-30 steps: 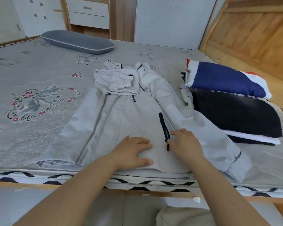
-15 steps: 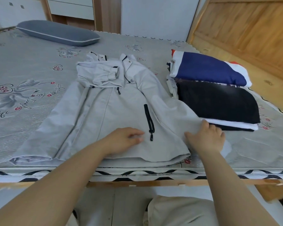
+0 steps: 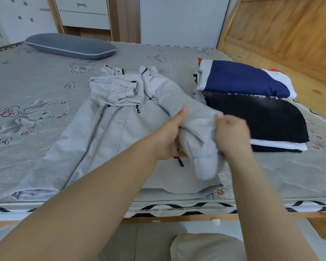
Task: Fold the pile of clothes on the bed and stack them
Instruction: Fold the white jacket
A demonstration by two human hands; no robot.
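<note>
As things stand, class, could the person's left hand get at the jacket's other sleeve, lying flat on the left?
Probably yes. The left sleeve lies uncovered on the bed, but the left hand grips the right sleeve and must let go first.

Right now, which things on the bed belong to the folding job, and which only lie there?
Part of the job:
- grey jacket, its sleeve gripped by the left hand and the right hand
- stack of folded clothes

Only lying there:
- grey pillow
- bed
- white drawers behind
</note>
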